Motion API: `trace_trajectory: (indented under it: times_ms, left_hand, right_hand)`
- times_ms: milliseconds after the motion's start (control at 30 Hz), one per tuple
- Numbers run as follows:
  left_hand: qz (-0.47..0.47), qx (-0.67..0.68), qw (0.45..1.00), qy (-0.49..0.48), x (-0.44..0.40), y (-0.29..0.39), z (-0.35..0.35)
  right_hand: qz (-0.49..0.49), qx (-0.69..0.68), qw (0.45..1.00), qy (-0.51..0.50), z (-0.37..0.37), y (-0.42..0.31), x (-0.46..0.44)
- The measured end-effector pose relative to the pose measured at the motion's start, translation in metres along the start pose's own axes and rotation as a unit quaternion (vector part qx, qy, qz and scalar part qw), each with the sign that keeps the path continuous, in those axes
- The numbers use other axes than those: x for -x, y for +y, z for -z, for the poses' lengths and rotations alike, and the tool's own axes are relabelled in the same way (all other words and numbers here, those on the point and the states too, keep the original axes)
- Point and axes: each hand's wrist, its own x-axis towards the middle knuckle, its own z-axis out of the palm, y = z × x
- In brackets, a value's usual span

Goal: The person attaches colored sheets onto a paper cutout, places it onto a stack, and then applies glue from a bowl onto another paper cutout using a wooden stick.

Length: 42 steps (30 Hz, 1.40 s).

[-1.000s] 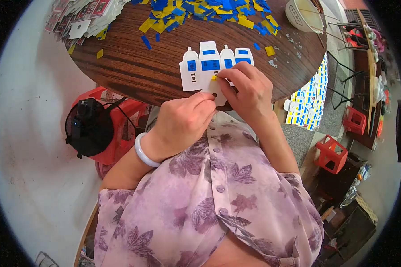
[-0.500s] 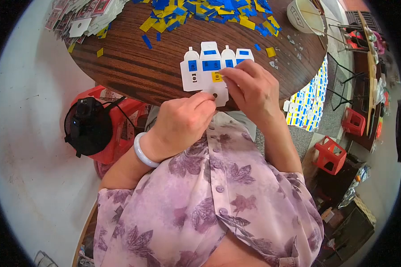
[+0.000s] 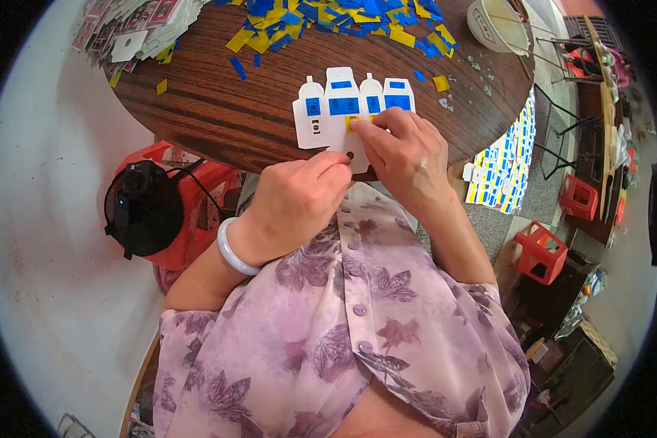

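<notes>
A flat white box blank [image 3: 336, 135] with tabs along its far edge lies at the table's near edge. Blue rectangles [image 3: 344, 106] cross its upper panels. My left hand [image 3: 299, 191], with a pale bangle at the wrist, pinches the blank's lower flap beside a small dark hole. The fingertips of my right hand [image 3: 407, 150] are closed together on a small yellow sticker [image 3: 350, 121] below the middle blue rectangle, partly covering it. Whether they pinch its edge or press it down is hard to see. My right hand also hides the blank's lower right part.
Loose blue and yellow pieces [image 3: 328, 18] are heaped at the table's far side. Stacked printed cards [image 3: 142, 33] stand far left, a white bowl [image 3: 498, 29] far right. Blanks with blue and yellow patches [image 3: 500, 171] cover a surface beyond the right edge. Red stools [image 3: 540, 253] flank the table.
My right fingertips have moved slightly left and down onto the yellow sticker. My left hand keeps its hold on the flap. The whole view has shifted slightly.
</notes>
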Motion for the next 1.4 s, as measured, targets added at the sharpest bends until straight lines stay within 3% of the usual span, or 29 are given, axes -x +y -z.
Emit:
trace_trajectory:
  times_ms: [567,767,967,1167,1267,1400]
  left_hand:
    - [0.009,0.005,1.000,-0.007,0.001,0.001,0.000]
    - [0.010,0.004,1.000,-0.001,0.000,0.002,0.000]
    - [0.017,0.002,1.000,-0.002,-0.001,0.002,0.000]
    - [0.030,0.028,0.999,0.009,-0.003,0.003,0.002]
    - [0.035,0.055,0.997,0.032,-0.003,0.001,-0.002]
    - [0.052,0.074,0.995,0.030,-0.004,0.001,-0.001]
  right_hand:
    - [-0.005,0.018,1.000,-0.011,0.003,-0.003,-0.001]
    - [-0.068,-0.112,0.991,-0.038,0.008,0.003,-0.014]
    - [-0.074,-0.074,0.993,-0.058,-0.003,0.005,-0.025]
    - [-0.123,-0.165,0.978,-0.015,0.008,0.005,-0.023]
    - [-0.124,-0.143,0.982,0.000,0.010,0.008,-0.015]
    - [-0.047,-0.092,0.995,0.017,0.005,0.009,-0.005]
